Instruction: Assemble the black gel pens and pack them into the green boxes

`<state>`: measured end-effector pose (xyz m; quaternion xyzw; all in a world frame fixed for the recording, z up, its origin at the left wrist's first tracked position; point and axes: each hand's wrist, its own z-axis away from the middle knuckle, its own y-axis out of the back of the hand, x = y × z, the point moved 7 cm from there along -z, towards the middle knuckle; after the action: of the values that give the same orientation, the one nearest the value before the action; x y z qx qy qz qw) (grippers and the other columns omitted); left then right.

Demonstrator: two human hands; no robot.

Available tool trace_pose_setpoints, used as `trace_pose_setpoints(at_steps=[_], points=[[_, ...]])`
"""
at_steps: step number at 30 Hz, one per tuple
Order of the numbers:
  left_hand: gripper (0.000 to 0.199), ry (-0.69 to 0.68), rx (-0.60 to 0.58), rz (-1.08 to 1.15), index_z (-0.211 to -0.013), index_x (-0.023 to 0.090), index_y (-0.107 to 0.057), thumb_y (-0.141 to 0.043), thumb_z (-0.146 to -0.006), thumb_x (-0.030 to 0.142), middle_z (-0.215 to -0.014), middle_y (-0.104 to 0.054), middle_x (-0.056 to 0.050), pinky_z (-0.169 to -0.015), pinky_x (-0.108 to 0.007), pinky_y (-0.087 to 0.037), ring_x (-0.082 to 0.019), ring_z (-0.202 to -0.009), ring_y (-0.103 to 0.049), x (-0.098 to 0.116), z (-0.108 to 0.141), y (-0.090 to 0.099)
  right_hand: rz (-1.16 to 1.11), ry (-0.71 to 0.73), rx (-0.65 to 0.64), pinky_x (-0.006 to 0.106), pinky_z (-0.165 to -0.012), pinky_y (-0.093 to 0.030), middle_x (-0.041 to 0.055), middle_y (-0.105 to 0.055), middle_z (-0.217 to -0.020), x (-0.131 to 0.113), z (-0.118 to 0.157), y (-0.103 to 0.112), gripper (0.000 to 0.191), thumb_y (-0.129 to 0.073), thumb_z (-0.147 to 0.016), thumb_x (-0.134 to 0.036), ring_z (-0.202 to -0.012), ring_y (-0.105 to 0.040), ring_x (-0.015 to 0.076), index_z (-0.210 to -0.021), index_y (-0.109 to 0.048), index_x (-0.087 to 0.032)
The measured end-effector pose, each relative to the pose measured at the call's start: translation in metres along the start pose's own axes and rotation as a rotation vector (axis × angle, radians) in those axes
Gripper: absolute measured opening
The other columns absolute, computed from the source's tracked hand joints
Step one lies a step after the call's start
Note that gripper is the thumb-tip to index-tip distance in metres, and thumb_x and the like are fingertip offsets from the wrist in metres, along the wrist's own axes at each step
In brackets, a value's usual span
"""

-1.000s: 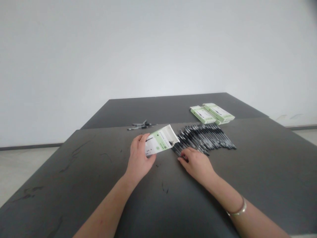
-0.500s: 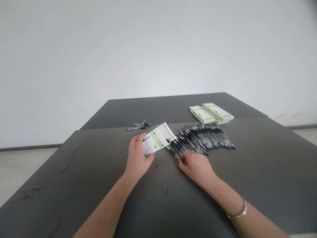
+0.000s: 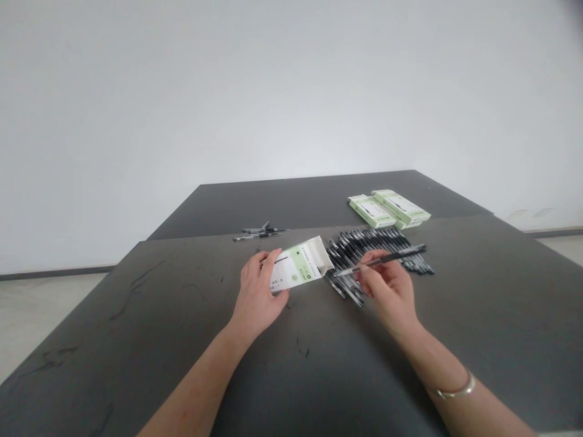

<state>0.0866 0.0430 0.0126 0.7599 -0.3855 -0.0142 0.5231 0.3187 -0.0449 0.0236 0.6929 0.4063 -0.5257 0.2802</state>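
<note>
My left hand (image 3: 259,291) is closed around a white and green pen box (image 3: 298,266), whose open end faces right. Between the fingers of my right hand (image 3: 389,288) is a black gel pen (image 3: 396,254), tilted, with its clear end pointing left at the mouth of the box. Just behind and below that pen lies a wide spread of many similar pens (image 3: 364,241), side by side on the dark table. My right hand covers part of the spread. The inside of the box cannot be seen.
At the back right, several white and green pen boxes (image 3: 401,206) lie flat, some stacked. A few loose pens (image 3: 259,232) lie left of centre near the seam of the dark table (image 3: 159,315). A pale wall (image 3: 291,91) stands behind.
My right hand has lifted a pen from the table and moved right and up with it. The box in my left hand has shifted slightly right and down and sits more level.
</note>
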Motion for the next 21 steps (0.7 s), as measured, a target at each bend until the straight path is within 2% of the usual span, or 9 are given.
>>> trace_pose_setpoints(at_steps=[3, 8, 15, 21], points=[[0.074, -0.036, -0.029, -0.017, -0.139, 0.026, -0.036, -0.061, -0.070, 0.012, -0.131, -0.041, -0.011, -0.106, -0.051, -0.034, -0.033, -0.124, -0.041, 0.003, 0.002, -0.002, -0.107, 0.004, 0.015, 0.022, -0.042, -0.036, -0.0011, -0.061, -0.062, -0.002, 0.001, 0.000, 0.016, -0.057, -0.087, -0.035, -0.045, -0.048, 0.0105, -0.092, -0.055, -0.019], [0.074, -0.061, -0.062, -0.014, -0.139, 0.025, -0.036, -0.060, -0.070, 0.012, -0.131, -0.040, -0.011, -0.106, -0.050, -0.035, -0.031, -0.123, -0.041, 0.005, 0.004, -0.004, -0.113, -0.040, -0.034, 0.022, -0.044, -0.038, 0.0001, -0.062, -0.061, 0.002, 0.003, -0.007, 0.021, -0.055, -0.091, -0.039, -0.051, -0.053, 0.0129, -0.094, -0.057, -0.018], [0.074, -0.085, -0.062, 0.019, -0.138, 0.026, -0.037, -0.060, -0.069, 0.012, -0.131, -0.041, -0.011, -0.106, -0.051, -0.035, -0.032, -0.123, -0.041, 0.010, 0.004, -0.003, -0.065, -0.130, -0.128, 0.022, -0.042, -0.037, 0.0001, -0.061, -0.066, 0.006, 0.006, -0.018, 0.029, -0.063, -0.086, -0.043, -0.047, -0.049, 0.0096, -0.095, -0.062, -0.016], [0.075, -0.100, -0.070, 0.036, -0.139, 0.027, -0.037, -0.060, -0.069, 0.011, -0.131, -0.043, -0.011, -0.106, -0.051, -0.035, -0.031, -0.123, -0.042, 0.012, 0.004, -0.002, -0.111, -0.205, -0.202, 0.020, -0.037, -0.033, -0.0041, -0.053, -0.057, 0.013, 0.005, -0.026, 0.031, -0.069, -0.080, -0.043, -0.042, -0.043, 0.0079, -0.093, -0.062, -0.016]])
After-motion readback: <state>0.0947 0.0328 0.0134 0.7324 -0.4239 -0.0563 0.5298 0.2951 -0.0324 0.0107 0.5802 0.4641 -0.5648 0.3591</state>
